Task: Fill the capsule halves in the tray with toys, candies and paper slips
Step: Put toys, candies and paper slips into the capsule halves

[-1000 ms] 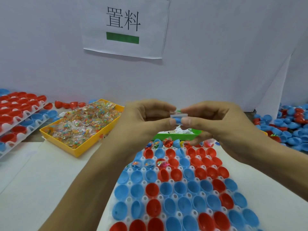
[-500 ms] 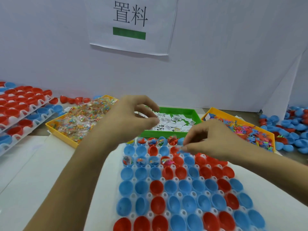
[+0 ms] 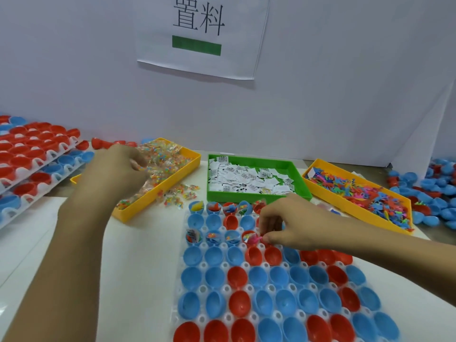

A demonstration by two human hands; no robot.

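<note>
My left hand digs curled fingers into candy bags at ten o'clock. My right hand pinches a pink toy over a red half in the tray.

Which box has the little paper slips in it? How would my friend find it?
Look below the white wall sign with black characters. Three shallow plastic boxes sit in a row behind the white capsule tray. The slips are in the middle box, the only green one, between two yellow ones.
</note>
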